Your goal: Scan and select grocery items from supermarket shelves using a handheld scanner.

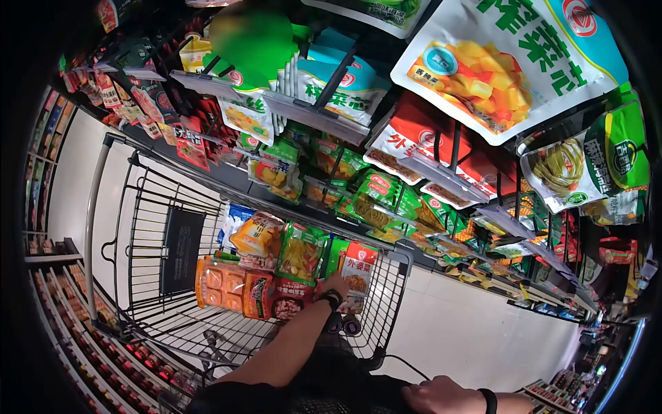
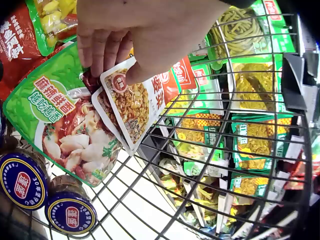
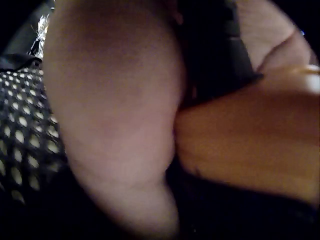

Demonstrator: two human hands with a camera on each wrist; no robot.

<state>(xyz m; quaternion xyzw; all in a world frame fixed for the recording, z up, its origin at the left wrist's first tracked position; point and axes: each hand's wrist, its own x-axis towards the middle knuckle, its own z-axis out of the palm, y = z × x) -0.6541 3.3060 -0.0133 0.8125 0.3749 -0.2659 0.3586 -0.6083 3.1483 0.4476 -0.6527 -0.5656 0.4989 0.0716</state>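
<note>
In the head view my left hand (image 1: 334, 284) reaches into the shopping cart (image 1: 396, 303) at its right end. Seen from the left wrist, that hand (image 2: 145, 35) pinches the top of white-and-red packets (image 2: 131, 102) between thumb and fingers. They lie against a green packet with a meat picture (image 2: 75, 135). My right hand (image 1: 441, 395) is low in front of the body, beside a thin black cord (image 1: 407, 362). The right wrist view shows blurred skin (image 3: 115, 100) and a dark object (image 3: 212, 50); the fingers are mostly hidden.
Other bags, including an orange pack (image 1: 221, 286) and a green vegetable bag (image 1: 302, 252), lie in the cart. Two blue-lidded jars (image 2: 71, 211) stand beside the packets. Hanging bags (image 1: 476, 76) fill the shelves above and to the right. Pale floor (image 1: 476, 324) shows beyond the cart.
</note>
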